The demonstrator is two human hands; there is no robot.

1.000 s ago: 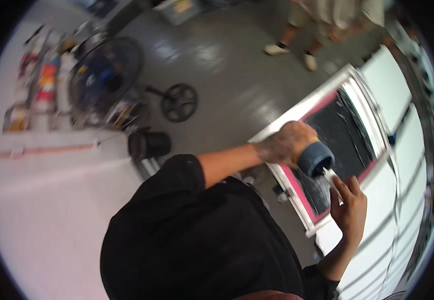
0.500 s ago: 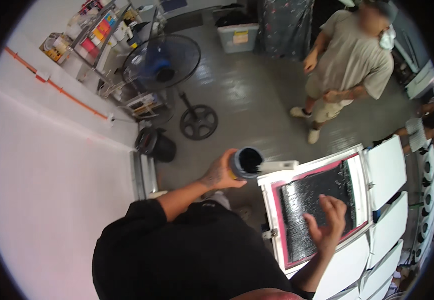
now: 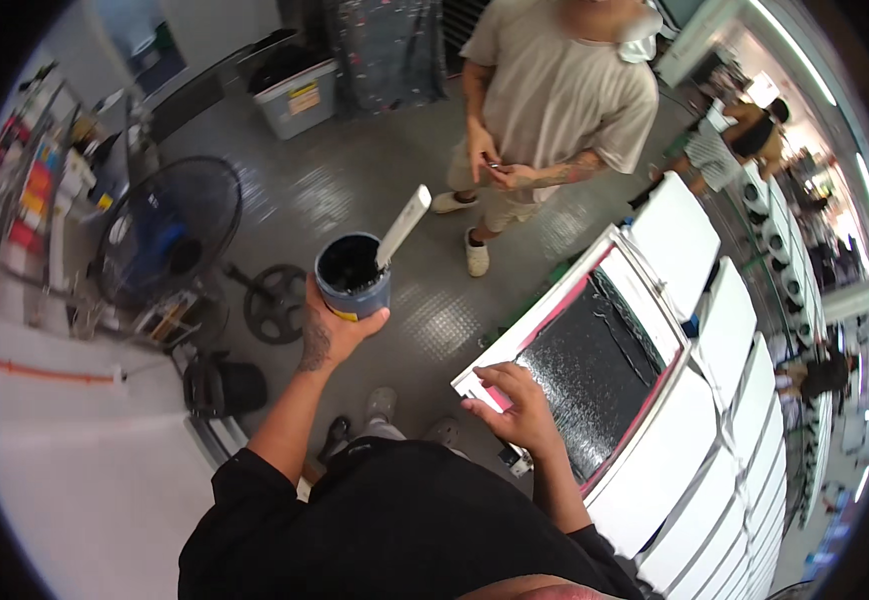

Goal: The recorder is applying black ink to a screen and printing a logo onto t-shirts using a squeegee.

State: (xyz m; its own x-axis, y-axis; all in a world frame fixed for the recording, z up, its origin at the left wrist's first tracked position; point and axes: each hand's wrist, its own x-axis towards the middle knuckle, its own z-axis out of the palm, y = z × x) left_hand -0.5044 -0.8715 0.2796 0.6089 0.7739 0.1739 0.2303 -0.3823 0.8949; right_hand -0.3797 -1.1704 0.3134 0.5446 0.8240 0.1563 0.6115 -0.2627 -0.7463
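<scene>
My left hand point(image 3: 340, 335) is wrapped round a grey-blue tub point(image 3: 357, 300) with black ink point(image 3: 348, 262) inside. A pale flat spatula point(image 3: 405, 225) leans out of the tub's right side, its lower end in the ink. On my right lies a screen-printing frame point(image 3: 645, 440) with a white border and pink-red edging. Thick black ink coats its mesh point(image 3: 585, 365), with ridges along the far right side. Over the frame's near left corner hovers my right hand point(image 3: 520, 405), holding nothing, fingers bent and thumb apart. Whether it touches the frame I cannot tell.
Rows of white boards point(image 3: 670, 225) stretch beyond and beside the frame. A person in a beige shirt point(image 3: 560, 90) stands ahead. To the left are a standing fan point(image 3: 170, 235), a black bin point(image 3: 225, 385) and a shelf of containers point(image 3: 40, 190). A grey crate point(image 3: 297, 100) stands farther back.
My view has turned to the right. My right hand has drawn back from above the inked mesh to the frame's near corner. The tub has moved away from the frame, its spatula now pointing upward.
</scene>
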